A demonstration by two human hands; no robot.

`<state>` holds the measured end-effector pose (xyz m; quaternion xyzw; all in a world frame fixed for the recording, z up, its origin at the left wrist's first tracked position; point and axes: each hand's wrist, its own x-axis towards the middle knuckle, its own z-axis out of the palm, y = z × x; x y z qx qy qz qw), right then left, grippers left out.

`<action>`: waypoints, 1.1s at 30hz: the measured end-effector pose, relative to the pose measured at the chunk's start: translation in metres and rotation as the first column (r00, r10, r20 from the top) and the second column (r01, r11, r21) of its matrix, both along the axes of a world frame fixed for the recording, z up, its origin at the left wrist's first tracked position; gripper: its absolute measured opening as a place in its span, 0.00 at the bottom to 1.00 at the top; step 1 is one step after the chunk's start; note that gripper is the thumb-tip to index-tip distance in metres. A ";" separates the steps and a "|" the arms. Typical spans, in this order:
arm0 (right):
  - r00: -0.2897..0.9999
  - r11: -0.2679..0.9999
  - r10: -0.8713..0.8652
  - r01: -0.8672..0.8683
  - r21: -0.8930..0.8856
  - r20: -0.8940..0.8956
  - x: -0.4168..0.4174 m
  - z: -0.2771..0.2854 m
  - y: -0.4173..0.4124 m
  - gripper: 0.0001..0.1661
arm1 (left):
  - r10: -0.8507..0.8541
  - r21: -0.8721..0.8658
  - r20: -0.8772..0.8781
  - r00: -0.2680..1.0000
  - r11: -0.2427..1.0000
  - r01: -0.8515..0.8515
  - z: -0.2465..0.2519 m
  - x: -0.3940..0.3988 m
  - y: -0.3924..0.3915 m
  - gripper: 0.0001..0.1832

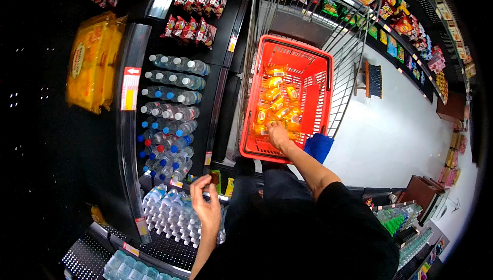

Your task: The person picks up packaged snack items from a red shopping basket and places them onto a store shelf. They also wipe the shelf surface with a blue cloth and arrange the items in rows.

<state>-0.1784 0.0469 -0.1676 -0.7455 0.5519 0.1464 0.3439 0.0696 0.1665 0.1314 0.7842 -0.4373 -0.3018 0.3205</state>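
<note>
A red plastic shopping basket point(316, 116) sits in front of me, inside or on the metal wire shopping cart point(346, 68). Several small orange-yellow snack packets point(278, 104) lie loose in it, mostly toward the left and near side. My right hand point(278, 135) reaches down into the basket, its fingers at the nearest packets; whether they grip one is hidden. Held up by the shelf of bottles, my left hand point(207, 199) is empty, its fingers bent and apart. A blue cloth-like item point(319, 147) hangs at the basket's near right corner.
To the left, shelves carry plastic water bottles point(169, 118), red snack bags point(196, 29) and large yellow packs point(92, 62). More bottles point(173, 212) stand low beside my left hand. Snack shelves point(408, 29) curve along the far right, past the pale floor point(393, 126).
</note>
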 end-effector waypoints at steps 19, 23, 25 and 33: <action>0.544 0.647 -0.748 0.470 0.600 0.380 -0.057 0.002 -0.037 0.33 | 0.146 0.170 -0.319 0.936 0.981 -0.095 -0.032 -0.001 -0.002 0.06; 0.073 0.208 -0.978 0.317 0.926 0.195 -0.046 0.124 -0.045 0.32 | 0.143 0.123 -0.475 0.868 0.988 -0.096 -0.026 0.009 -0.004 0.10; 0.032 0.224 -0.975 0.116 0.968 0.222 -0.027 0.174 -0.043 0.32 | 0.100 0.086 -0.543 0.833 0.994 -0.063 -0.016 0.014 -0.016 0.12; 0.197 0.235 -0.938 -0.239 0.942 0.284 0.081 0.264 -0.032 0.38 | -0.006 -0.094 -0.539 0.842 0.994 -0.053 0.036 0.044 -0.065 0.23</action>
